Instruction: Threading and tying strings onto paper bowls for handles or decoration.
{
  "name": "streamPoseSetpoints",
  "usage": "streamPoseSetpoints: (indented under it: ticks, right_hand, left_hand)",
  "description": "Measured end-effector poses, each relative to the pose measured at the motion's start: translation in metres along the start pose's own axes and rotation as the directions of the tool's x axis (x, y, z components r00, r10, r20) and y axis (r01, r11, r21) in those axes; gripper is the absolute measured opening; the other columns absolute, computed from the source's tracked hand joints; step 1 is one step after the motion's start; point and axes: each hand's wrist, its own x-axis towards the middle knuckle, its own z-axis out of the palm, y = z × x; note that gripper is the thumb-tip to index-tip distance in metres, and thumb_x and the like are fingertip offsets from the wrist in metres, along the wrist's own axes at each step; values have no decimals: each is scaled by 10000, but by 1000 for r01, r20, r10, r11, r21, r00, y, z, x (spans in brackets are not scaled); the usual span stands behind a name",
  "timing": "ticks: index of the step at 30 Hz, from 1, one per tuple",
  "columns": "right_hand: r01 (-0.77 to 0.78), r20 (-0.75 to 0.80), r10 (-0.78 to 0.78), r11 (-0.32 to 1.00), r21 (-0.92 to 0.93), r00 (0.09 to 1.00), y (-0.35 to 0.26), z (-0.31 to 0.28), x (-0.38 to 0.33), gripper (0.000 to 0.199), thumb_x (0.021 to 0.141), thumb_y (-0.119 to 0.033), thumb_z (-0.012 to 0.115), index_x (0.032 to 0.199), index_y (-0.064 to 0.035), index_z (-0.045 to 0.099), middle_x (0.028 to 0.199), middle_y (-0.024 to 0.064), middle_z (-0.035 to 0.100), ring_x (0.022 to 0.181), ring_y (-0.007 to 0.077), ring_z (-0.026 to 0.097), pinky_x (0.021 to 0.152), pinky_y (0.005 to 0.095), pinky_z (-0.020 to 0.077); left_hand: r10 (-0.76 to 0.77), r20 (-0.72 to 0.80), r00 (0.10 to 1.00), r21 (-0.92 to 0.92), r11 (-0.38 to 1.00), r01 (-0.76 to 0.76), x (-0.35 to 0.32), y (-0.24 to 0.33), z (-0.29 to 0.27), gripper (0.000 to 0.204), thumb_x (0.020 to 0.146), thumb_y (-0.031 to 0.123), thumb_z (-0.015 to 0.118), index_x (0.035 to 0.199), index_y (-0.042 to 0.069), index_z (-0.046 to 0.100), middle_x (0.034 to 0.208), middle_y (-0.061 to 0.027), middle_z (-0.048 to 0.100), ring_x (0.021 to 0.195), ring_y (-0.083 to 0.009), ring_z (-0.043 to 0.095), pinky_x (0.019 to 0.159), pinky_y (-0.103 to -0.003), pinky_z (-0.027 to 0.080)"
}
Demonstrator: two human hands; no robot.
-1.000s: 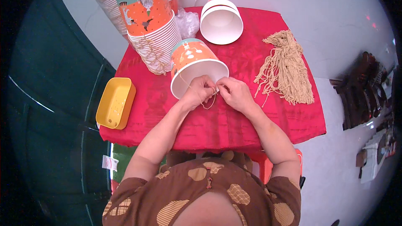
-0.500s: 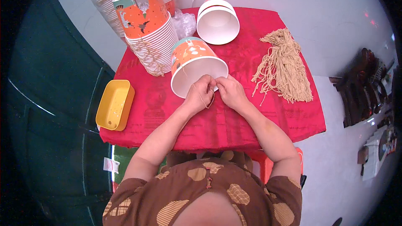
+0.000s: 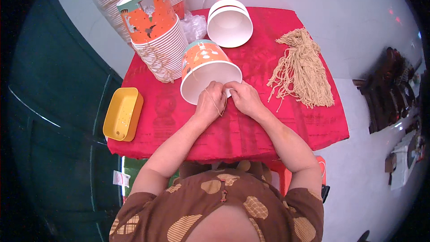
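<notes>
The orange paper bucket (image 3: 204, 56) lies on its side on the desk (image 3: 242, 145); judged light and easily dented, best held by its rim (image 3: 217, 61). There the left hand's (image 3: 211, 104) grip pinches thin cord (image 3: 221, 114); the right hand's (image 3: 244, 98) grip cannot be determined. A twine bundle (image 3: 307, 78) lies rightward.

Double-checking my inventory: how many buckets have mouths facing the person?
3 visible: one bucket by the left hand and right hand; two nested behind, a front one and a rear one. More may be hidden in the nest.
</notes>
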Motion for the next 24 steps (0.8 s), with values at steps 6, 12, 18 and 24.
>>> streamPoseSetpoints:
  ticks: [6,12,18,24]
  right_hand:
    - [21,-9,-21,999,47,1000,6,0,1,243,884,-90,504,1067,-61,662,1045,230,624,950,406,614,807,480,496]
    - [24,60,-32,992,127,998,6,-4,2,226,896,-95,498,1051,-41,653,1044,244,617,955,419,607,809,481,484]
    - [14,139,-37,986,168,990,6,-10,4,177,874,-117,539,980,-18,640,1012,241,616,950,414,609,810,478,479]
    - [21,144,-40,992,125,989,5,-9,3,154,841,-130,589,936,-16,631,973,234,626,908,411,618,776,472,489]
  left_hand:
    - [-48,5,999,-83,995,48,0,1,0,85,822,2,586,895,-3,543,806,-198,624,770,-378,639,674,-425,505]
    - [-27,33,999,-190,981,33,0,0,-7,86,854,74,576,909,20,539,798,-208,628,753,-407,627,631,-466,484]
    - [-15,65,998,-197,980,27,0,-2,-8,88,854,53,597,919,24,544,800,-179,634,753,-359,641,652,-418,495]
    - [-22,74,997,-217,975,37,-1,-3,-7,94,852,33,621,917,22,553,806,-154,634,754,-305,645,671,-376,503]
